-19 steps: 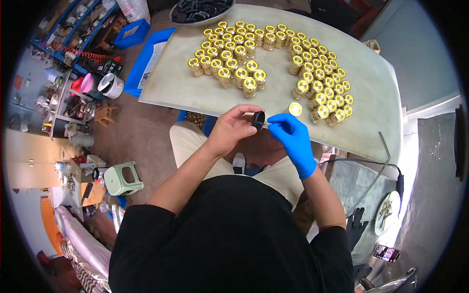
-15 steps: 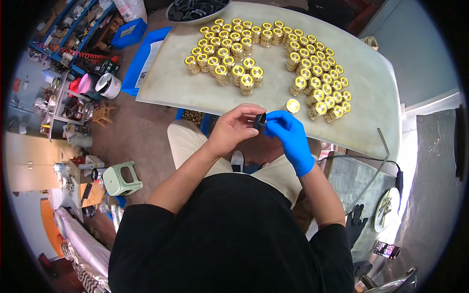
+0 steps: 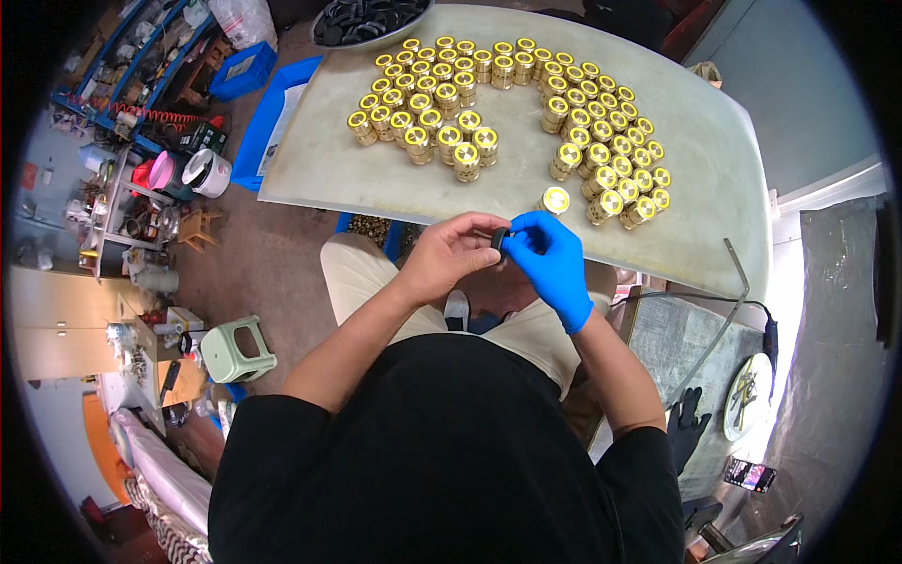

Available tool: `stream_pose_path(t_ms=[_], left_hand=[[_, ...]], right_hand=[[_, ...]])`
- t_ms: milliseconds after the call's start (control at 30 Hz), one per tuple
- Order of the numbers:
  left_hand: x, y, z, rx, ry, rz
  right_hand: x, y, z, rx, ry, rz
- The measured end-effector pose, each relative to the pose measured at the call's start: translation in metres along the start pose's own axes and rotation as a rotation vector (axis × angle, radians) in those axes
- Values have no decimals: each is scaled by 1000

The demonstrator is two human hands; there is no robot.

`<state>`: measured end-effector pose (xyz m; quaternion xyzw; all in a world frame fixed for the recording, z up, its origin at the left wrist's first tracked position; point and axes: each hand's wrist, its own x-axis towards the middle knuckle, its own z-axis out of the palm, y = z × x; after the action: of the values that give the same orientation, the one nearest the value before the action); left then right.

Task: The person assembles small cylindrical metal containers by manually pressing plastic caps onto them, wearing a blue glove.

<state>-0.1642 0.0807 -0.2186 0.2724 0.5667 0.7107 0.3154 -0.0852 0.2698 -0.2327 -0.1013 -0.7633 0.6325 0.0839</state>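
Note:
Between my two hands, above my lap at the table's near edge, is a small black disc-shaped cap. My bare left hand pinches it between thumb and fingers. My right hand, in a blue glove, has its fingertips closed at the cap's right side; whether they hold something small there is hidden. Just beyond the right hand, one brass cylinder with a yellow-ringed top stands alone on the pale table.
Many more brass cylinders stand in groups on the table. A metal bowl of black discs sits at the far left. On the right are a bent metal rod, a black glove, a white plate and a phone. A green stool stands left.
The black cap has turned so that more of its round face shows. My right hand has shifted slightly left, and the view has moved a little.

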Motion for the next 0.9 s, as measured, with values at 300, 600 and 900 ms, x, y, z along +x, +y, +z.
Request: stream_pose_path(t_ms=[300, 600, 900], left_hand=[[-11, -14, -16, -552, -212, -486], [-23, -12, 15, -212, 77, -60], [-14, -23, 9, -99, 40, 112]], right_hand=[[-8, -19, -3, -358, -117, -496], [-10, -11, 6, -268, 2, -115], [2, 4, -1, 221, -183, 87]])
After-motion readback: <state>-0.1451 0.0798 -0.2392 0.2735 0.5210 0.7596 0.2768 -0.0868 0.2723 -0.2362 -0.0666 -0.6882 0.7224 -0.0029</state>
